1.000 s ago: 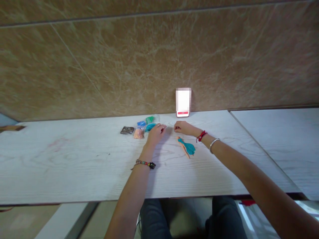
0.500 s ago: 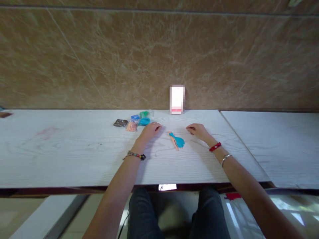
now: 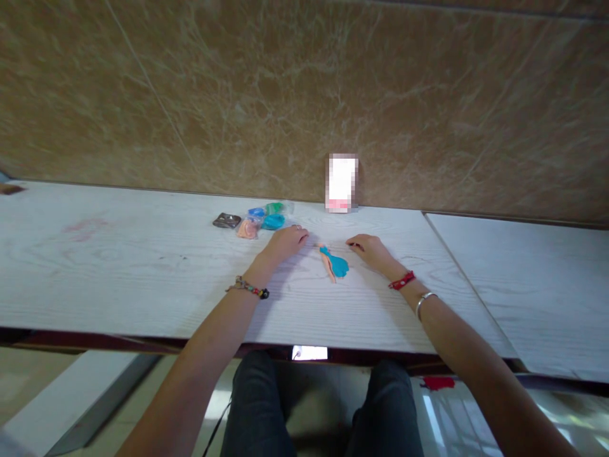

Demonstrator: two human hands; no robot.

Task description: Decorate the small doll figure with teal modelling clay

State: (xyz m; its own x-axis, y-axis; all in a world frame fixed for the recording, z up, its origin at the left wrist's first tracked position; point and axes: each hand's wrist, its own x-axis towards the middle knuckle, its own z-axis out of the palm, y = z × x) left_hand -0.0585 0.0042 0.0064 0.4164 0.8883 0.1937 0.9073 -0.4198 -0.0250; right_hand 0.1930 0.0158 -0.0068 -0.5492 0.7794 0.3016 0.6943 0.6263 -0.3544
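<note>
A flat clay figure point(image 3: 338, 266) lies on the white table between my hands, with a turquoise dress-like shape and peach strips along its left side and top. Just left of its upper end rests my left hand point(image 3: 287, 242), fingers curled together. My right hand point(image 3: 372, 251) is to the figure's upper right, thumb and fingers pinched. Whether either hand holds a small piece cannot be made out. Neither hand touches the figure. Beyond my left hand are small bags of clay: turquoise point(image 3: 273, 221), peach point(image 3: 248, 229), blue point(image 3: 255, 212), green point(image 3: 275, 208) and dark brown point(image 3: 227, 220).
A bright, blurred-out upright panel point(image 3: 341, 183) leans against the brown marbled wall point(image 3: 238, 95) at the table's back. A seam crosses the white table point(image 3: 143, 285) on the right. By the front edge, above my legs, sits a lit phone-like screen point(image 3: 309, 353).
The view has tilted and shifted slightly. Both hands have moved a little closer to the upper end of the clay figure, their fingers still curled.
</note>
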